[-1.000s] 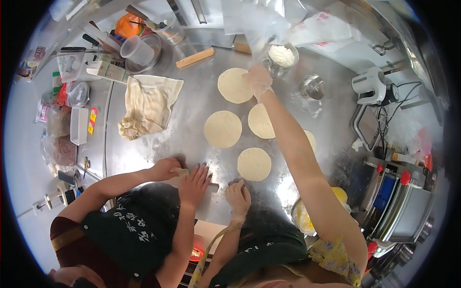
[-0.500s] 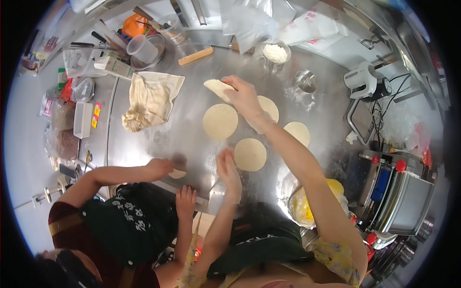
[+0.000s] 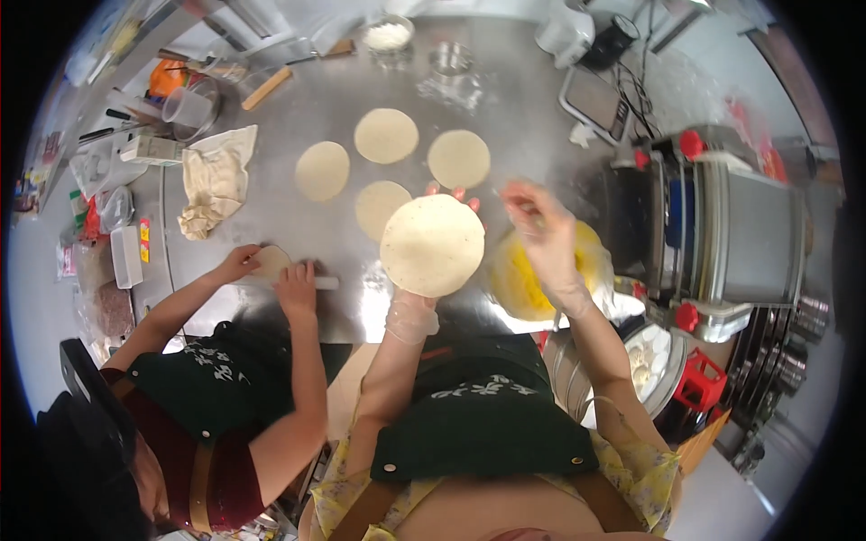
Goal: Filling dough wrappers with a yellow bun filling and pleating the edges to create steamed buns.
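A flat, pale dough round (image 3: 432, 245) lies across my gloved left hand (image 3: 416, 308), whose fingertips show beyond its far edge. The palm beneath is hidden by the dough. My gloved right hand (image 3: 543, 230) is raised just right of the dough, its fingers loosely bent and apart, slightly blurred, with nothing visible in them. Under and beside it is a plastic-covered bowl of yellow filling (image 3: 516, 281). Several more dough rounds (image 3: 386, 135) lie flat on the steel table (image 3: 257, 171) ahead.
On the left, a co-worker's hands (image 3: 296, 281) work a small dough piece (image 3: 271, 261) with a white rolling pin (image 3: 317, 283). A crumpled cloth (image 3: 216, 176) lies farther left. A bowl of flour (image 3: 388, 38) and metal ring cutters (image 3: 450, 59) sit far back; a machine (image 3: 749, 236) stands right.
The folded dough round from my right hand now lies opened flat on my left hand. My right hand has drawn back toward the yellow filling. The view has shifted right and nearer.
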Demonstrator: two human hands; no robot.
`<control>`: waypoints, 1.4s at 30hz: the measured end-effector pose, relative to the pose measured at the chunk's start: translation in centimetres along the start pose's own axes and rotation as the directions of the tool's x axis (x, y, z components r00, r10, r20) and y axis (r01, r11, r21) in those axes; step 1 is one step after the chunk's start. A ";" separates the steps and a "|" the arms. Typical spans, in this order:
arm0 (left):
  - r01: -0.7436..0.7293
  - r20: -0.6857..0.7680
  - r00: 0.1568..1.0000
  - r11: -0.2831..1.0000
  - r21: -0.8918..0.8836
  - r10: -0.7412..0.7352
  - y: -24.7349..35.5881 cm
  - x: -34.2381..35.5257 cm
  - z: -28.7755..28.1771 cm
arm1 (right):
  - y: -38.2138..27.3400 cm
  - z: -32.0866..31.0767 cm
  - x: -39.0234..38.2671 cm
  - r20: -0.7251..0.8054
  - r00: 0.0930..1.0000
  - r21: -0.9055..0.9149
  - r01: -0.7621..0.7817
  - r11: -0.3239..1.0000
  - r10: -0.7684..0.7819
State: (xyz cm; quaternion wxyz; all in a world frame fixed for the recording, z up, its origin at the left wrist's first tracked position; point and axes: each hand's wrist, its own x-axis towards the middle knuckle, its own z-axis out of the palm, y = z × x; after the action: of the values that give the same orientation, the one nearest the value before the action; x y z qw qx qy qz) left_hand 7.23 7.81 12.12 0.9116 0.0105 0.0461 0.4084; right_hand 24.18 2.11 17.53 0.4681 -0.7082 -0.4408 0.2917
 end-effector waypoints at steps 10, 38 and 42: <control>0.109 -0.162 0.982 0.992 0.060 -0.098 -11.8 -2.6 0.6 | 4.9 -6.8 -12.6 -0.429 0.822 -0.418 0.186 0.889 -0.374; 0.305 -0.271 0.918 0.952 0.012 -0.291 -9.9 -5.7 -2.1 | 17.6 -5.8 -17.5 -0.167 0.977 -0.953 -0.195 0.234 0.135; 0.361 -0.274 0.905 0.928 0.097 -0.324 -9.5 -6.0 -2.9 | 15.3 -6.2 -16.3 -0.221 0.952 -0.868 -0.291 0.403 0.212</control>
State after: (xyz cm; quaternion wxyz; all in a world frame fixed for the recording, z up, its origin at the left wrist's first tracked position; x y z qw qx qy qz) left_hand 10.00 -3.03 9.16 0.9525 0.0163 0.1929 0.2352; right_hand 27.51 -17.65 5.86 -0.0078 -0.9157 -0.3978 0.0562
